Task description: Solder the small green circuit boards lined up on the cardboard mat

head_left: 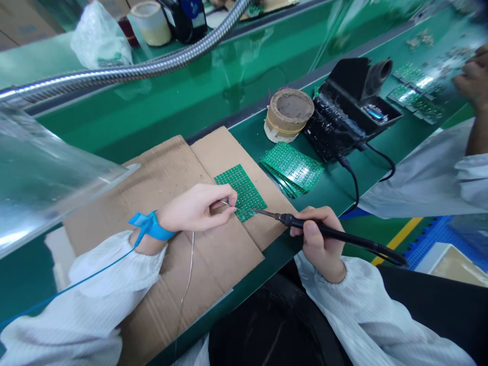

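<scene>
A green circuit board point(241, 185) lies flat on a sheet of brown cardboard point(163, 178). My left hand point(202, 206), with a blue strap point(158, 227) round its wrist, pinches a thin solder wire point(190, 264) over the board's left side. The wire's tail hangs down from the hand across the cardboard. From the right, my right hand point(320, 236) grips a soldering iron point(295, 221) by its black handle. The iron's tip points left and is at the board's lower right part, close to the wire's end; whether they touch I cannot tell.
A stack of green boards point(292, 168) lies right of the cardboard. Behind it stand a tape roll point(287, 114) and a black soldering-iron holder point(339, 112). A metal hose point(152, 68) crosses above. A clear panel point(49, 173) juts in at left. A co-worker's hand point(475, 79) is at far right.
</scene>
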Demonstrator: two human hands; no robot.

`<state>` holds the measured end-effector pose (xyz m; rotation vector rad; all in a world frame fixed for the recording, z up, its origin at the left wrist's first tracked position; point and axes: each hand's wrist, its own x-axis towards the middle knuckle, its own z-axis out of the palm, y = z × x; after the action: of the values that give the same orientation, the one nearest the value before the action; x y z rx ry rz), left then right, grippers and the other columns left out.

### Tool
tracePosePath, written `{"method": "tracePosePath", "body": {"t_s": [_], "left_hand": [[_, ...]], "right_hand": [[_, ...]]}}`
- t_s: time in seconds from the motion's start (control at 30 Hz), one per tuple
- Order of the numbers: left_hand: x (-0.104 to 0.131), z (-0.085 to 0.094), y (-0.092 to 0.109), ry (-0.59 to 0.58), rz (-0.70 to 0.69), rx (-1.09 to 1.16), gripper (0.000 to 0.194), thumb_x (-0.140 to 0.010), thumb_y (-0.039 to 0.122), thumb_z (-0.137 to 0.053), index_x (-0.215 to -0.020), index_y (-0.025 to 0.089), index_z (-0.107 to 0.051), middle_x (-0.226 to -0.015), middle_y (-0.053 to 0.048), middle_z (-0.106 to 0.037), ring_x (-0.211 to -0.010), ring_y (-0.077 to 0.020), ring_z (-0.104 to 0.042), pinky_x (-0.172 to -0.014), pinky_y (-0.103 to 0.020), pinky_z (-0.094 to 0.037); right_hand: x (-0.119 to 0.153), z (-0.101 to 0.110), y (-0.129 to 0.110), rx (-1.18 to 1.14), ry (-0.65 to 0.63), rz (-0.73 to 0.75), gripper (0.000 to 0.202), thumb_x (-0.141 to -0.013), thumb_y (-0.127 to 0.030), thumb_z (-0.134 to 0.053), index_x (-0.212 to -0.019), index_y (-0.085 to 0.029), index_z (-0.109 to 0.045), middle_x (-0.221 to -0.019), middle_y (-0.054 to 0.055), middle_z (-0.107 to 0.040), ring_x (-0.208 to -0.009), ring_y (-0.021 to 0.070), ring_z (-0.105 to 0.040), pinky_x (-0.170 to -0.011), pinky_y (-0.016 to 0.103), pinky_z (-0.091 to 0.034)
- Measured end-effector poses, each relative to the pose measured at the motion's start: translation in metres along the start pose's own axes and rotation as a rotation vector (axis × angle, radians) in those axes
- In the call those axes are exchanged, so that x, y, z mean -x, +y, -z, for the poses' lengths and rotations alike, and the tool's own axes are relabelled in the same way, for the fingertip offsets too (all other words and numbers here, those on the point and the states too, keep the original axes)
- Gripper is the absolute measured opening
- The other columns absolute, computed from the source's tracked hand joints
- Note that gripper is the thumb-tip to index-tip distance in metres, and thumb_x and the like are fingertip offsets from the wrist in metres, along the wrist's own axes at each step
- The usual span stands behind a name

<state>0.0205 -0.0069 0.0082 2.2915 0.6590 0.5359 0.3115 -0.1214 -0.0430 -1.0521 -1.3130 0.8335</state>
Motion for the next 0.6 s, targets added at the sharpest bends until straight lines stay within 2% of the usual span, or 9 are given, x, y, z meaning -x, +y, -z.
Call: {"method": "tracePosePath", "body": {"t_s": [0.33, 0.6], "left_hand": [[-0.0015, -0.0047, -0.0001, -0.051, 0.012, 0.007, 0.009, -0.099, 0.017, -0.059, -0.091, 0.021, -0.058, -0.062, 0.011, -0.039, -0.051, -0.0078, -0.037, -0.052, -0.02, -0.033], [-0.0022, -0.0057, -0.0005, -0.071, 0.025, 0.004, 0.009, -0.101, 0.02, -0.058, -0.092, 0.021, -0.06, -0.061, 0.01, -0.04, -0.051, -0.0081, -0.038, -0.053, -0.02, -0.033]], "right_hand": [[0.0016, 0.0022, 0.0035, 0.018, -0.048, -0.003, 0.007, -0.106, -0.026, -0.068, -0.108, -0.025, -0.075, -0.077, 0.0, -0.067, -0.06, 0.0145, -0.063, -0.057, 0.031, -0.05], [0.0022, 0.0018, 0.0057, 0.042, -0.046, -0.01, 0.008, -0.106, -0.031, -0.068, -0.109, -0.027, -0.075, -0.079, 0.0, -0.068, -0.059, 0.0154, -0.063, -0.056, 0.032, -0.05]]}}
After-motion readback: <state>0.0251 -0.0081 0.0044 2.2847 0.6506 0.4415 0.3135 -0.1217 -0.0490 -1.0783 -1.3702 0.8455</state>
